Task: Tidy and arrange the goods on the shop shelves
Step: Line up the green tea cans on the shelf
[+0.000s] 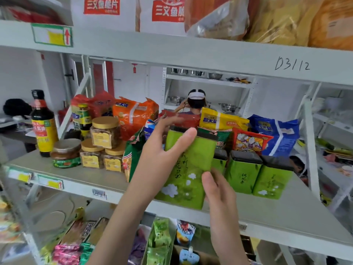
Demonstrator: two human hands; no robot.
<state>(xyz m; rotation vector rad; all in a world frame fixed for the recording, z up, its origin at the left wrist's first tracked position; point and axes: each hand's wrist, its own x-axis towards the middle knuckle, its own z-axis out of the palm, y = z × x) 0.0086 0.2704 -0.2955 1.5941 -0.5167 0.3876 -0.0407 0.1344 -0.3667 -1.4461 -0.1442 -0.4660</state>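
A: How far w/ the shelf?
B: Left hand (160,150) & right hand (219,190) both hold a green tea tin (191,165) at the shelf (267,209) front. Two tins (259,175) stand neat beside it. Snack bags (250,140) behind look messy, lots left

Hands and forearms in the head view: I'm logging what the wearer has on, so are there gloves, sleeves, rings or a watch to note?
None show. The left hand and right hand are bare, with no gloves and no rings visible on the fingers. Both forearms are uncovered down to the frame's lower edge, with no sleeve, watch or wristband in sight.
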